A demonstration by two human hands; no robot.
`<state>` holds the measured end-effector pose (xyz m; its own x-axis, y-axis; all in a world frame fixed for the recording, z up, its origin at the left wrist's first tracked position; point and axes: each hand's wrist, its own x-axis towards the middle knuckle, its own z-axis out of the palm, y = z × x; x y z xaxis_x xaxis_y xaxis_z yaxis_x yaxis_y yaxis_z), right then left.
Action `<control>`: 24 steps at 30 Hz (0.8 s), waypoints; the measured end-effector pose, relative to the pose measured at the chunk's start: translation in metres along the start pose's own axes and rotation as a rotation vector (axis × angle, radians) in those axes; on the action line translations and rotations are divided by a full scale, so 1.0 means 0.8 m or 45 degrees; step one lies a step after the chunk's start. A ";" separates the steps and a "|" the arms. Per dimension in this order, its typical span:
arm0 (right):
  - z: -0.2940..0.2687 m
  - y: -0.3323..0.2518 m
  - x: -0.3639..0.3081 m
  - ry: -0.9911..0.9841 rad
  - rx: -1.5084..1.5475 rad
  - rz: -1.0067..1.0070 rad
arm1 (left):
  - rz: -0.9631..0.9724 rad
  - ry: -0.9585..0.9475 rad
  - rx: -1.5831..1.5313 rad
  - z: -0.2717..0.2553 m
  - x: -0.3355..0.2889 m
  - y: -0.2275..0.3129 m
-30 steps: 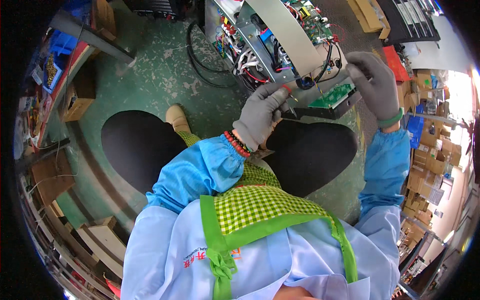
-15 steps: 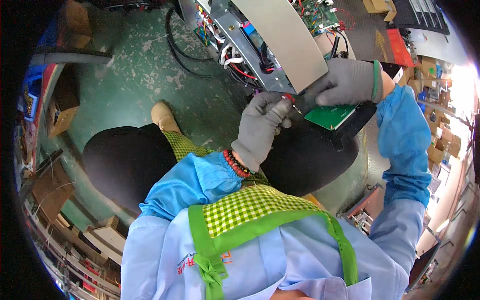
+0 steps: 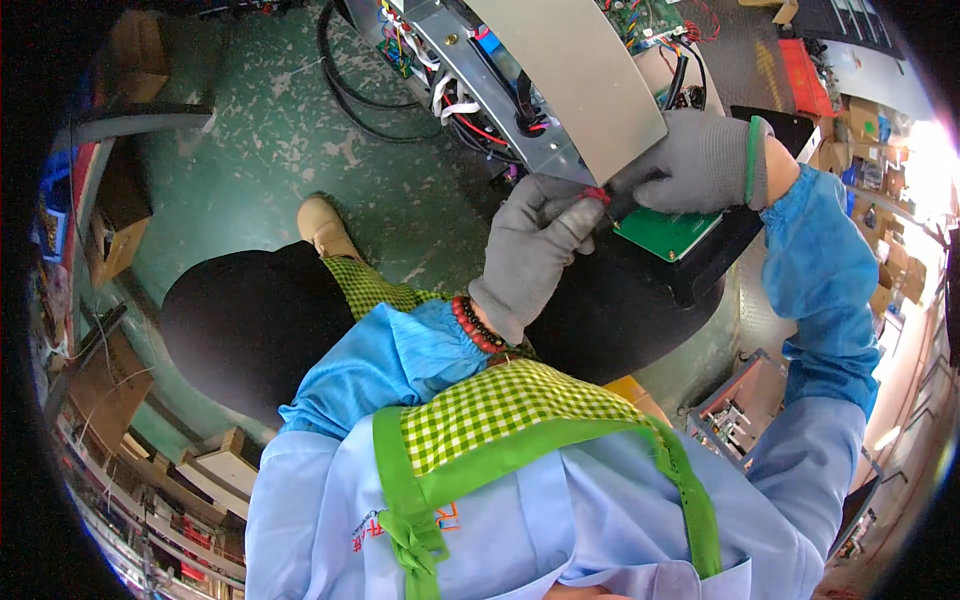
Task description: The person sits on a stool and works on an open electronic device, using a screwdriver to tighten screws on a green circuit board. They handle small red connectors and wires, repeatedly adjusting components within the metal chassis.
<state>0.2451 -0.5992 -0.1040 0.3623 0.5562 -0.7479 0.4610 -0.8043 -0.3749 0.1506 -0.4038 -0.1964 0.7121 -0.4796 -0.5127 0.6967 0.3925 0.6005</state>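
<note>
My left hand (image 3: pixel 530 250), in a grey glove, pinches a small red wire end (image 3: pixel 597 194) between thumb and fingers. It sits right under the lower corner of a grey metal cover (image 3: pixel 590 90) on an open machine housing. Close by on the right, my right hand (image 3: pixel 705 160), gloved in grey too, is curled with its fingertips near the red wire. What those fingers hold is hidden. A green circuit board (image 3: pixel 668 236) lies below my right hand on a black panel (image 3: pixel 735 250) over my right knee. Bundled wires (image 3: pixel 460 105) show inside the machine's open side.
Thick black cable (image 3: pixel 345 95) loops on the worn green floor (image 3: pixel 250 150) left of the machine. Another wired board (image 3: pixel 645 20) sits behind the cover. A red bin (image 3: pixel 808 78) and cardboard boxes (image 3: pixel 865 125) stand at the right. An open metal case (image 3: pixel 740 410) is beside my right leg.
Both hands have shifted slightly right, and my left hand is closer to my right. The red wire's metal tip, visible before, is now hidden near the right fingertips.
</note>
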 end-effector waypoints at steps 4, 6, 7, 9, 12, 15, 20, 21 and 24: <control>0.007 0.006 0.001 0.012 -0.063 -0.045 | -0.032 -0.045 -0.011 -0.001 0.000 0.003; 0.001 -0.002 0.001 0.000 0.013 0.048 | -0.011 -0.040 -0.026 0.000 0.000 0.005; 0.000 -0.003 0.001 0.011 0.013 0.039 | -0.010 -0.036 -0.007 0.000 0.001 0.005; 0.001 -0.003 0.000 0.032 0.015 0.029 | -0.013 -0.035 0.031 0.000 0.001 0.005; 0.001 -0.004 -0.001 0.027 0.026 0.057 | 0.019 -0.049 -0.016 -0.002 0.001 0.000; -0.003 -0.009 0.000 -0.004 0.029 0.087 | -0.008 -0.056 0.000 -0.004 0.003 -0.002; 0.013 0.011 0.005 0.165 -0.029 -0.228 | 0.054 -0.103 -0.094 -0.003 0.007 -0.007; 0.019 0.017 0.007 0.245 -0.012 -0.336 | 0.066 -0.103 -0.119 -0.003 0.007 -0.008; 0.019 0.012 0.006 0.181 0.242 -0.036 | -0.033 -0.132 -0.013 -0.005 0.003 0.006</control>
<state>0.2392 -0.6072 -0.1197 0.4683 0.5919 -0.6560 0.3166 -0.8056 -0.5009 0.1559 -0.4004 -0.1973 0.6814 -0.5684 -0.4612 0.7160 0.3867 0.5812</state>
